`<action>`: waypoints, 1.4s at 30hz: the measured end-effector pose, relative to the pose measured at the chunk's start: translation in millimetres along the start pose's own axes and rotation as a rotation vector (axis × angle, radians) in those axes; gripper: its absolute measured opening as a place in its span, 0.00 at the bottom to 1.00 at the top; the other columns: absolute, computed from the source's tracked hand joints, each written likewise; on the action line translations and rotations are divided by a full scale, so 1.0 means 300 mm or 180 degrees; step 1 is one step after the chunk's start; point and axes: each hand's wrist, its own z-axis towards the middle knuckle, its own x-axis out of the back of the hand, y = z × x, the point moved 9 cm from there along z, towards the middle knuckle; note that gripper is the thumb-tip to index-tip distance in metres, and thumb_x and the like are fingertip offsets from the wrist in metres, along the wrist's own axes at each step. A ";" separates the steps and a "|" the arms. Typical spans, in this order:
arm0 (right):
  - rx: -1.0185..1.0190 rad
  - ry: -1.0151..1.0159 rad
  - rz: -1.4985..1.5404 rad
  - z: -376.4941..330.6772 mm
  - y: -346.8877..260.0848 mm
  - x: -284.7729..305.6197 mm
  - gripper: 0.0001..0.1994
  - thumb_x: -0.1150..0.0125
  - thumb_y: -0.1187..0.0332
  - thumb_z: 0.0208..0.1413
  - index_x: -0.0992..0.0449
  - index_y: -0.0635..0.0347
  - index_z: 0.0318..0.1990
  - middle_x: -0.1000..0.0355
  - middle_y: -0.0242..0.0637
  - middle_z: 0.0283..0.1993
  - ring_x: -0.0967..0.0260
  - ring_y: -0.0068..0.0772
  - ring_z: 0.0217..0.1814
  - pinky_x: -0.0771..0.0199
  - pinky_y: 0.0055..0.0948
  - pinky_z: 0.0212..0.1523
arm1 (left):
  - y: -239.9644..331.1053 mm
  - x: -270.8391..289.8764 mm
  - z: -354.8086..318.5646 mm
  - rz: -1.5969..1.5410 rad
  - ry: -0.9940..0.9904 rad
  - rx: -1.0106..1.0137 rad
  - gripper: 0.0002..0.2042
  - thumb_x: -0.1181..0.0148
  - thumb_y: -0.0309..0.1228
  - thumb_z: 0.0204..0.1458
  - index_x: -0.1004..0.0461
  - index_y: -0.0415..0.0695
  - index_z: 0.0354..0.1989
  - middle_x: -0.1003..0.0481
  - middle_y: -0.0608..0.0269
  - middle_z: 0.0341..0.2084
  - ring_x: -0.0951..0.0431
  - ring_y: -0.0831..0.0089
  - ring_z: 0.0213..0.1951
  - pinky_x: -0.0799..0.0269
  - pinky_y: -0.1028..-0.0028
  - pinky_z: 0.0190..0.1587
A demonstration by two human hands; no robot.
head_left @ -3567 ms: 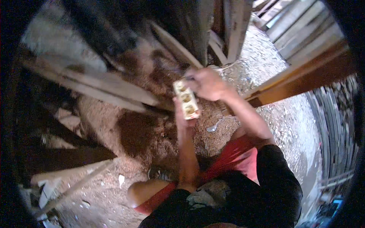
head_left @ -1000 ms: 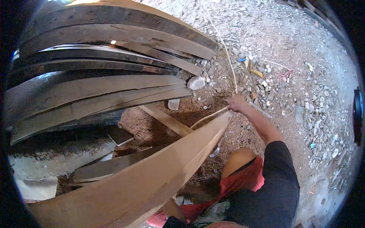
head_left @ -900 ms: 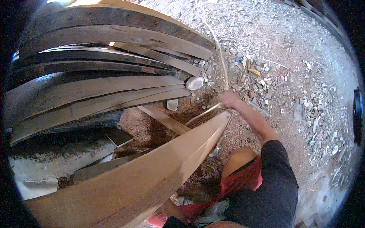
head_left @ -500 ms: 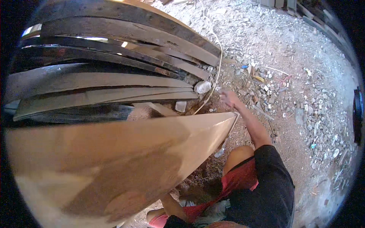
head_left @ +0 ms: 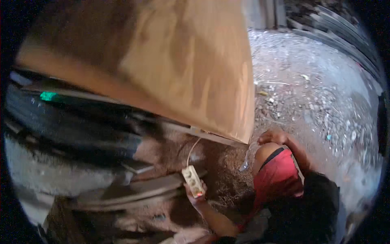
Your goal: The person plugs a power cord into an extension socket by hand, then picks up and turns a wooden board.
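The left hand (head_left: 196,194) holds a cream power strip (head_left: 192,181), its fingers wrapped round the lower end, where a small red spot shows. The strip is tilted, its socket face turned up, below the lower edge of a broad tan wooden board (head_left: 195,73) that fills much of the upper view. A pale cord (head_left: 190,152) leaves the strip's upper end and runs up to that edge, where it passes out of sight.

As for how far things stand, the strip is off the ground, securely in hand by the look of it, and has its cord attached. No plug sits in its face, so as far as can be judged nothing draws from it through these sockets. Whether the far end of the cord is connected cannot be seen.

The right hand (head_left: 273,136) is beside the bare right knee (head_left: 266,156), just to the right of the board's lower corner and well apart from the strip. Its fingers look loosely bent, but the view is smeared there, and I cannot tell whether they hold anything.

The only receptacles to be made out are the strip's three round sockets, all unfilled. A clear scrap (head_left: 243,166) lies on the sawdust-strewn ground between strip and knee, and a low dark plank (head_left: 130,195) lies left of the strip.
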 end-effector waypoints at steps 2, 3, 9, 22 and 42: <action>-0.0022 0.0241 0.0361 -0.086 -0.136 0.023 0.21 0.49 0.53 0.62 0.26 0.66 0.44 0.26 0.44 0.40 0.29 0.37 0.45 0.28 0.36 0.47 | 0.027 0.072 0.021 -0.0120 -0.0058 0.0061 0.34 0.53 0.60 0.56 0.40 0.43 0.61 0.26 0.46 0.36 0.23 0.51 0.34 0.23 0.56 0.35; -0.0039 0.0384 0.0727 -0.154 -0.218 0.138 0.21 0.50 0.53 0.63 0.26 0.66 0.44 0.26 0.44 0.41 0.28 0.37 0.45 0.27 0.36 0.47 | -0.052 0.088 0.038 -0.0189 0.0232 0.0086 0.34 0.53 0.59 0.56 0.39 0.43 0.60 0.26 0.47 0.36 0.23 0.52 0.34 0.23 0.56 0.35; 0.0576 -0.0777 0.0428 -0.324 -0.914 0.002 0.16 0.52 0.59 0.65 0.27 0.66 0.43 0.25 0.38 0.29 0.27 0.33 0.32 0.26 0.34 0.36 | 0.003 0.236 0.026 -0.0384 0.0266 -0.0108 0.30 0.54 0.56 0.58 0.38 0.43 0.59 0.25 0.48 0.36 0.22 0.56 0.34 0.22 0.58 0.33; 0.1704 -0.1374 -0.1193 0.098 -1.333 -1.195 0.21 0.51 0.55 0.63 0.32 0.62 0.53 0.26 0.51 0.46 0.26 0.44 0.46 0.30 0.43 0.53 | -0.219 0.137 0.138 -0.1020 -0.0402 0.0697 0.30 0.47 0.56 0.54 0.30 0.39 0.51 0.23 0.43 0.36 0.21 0.53 0.32 0.21 0.58 0.28; 0.1986 -0.1720 -0.1849 0.114 -1.581 -1.030 0.14 0.47 0.61 0.60 0.28 0.58 0.49 0.26 0.48 0.43 0.27 0.45 0.44 0.27 0.44 0.47 | -0.034 0.176 0.023 -0.0863 0.0287 -0.0480 0.23 0.45 0.48 0.56 0.31 0.43 0.53 0.25 0.59 0.43 0.23 0.65 0.42 0.24 0.65 0.43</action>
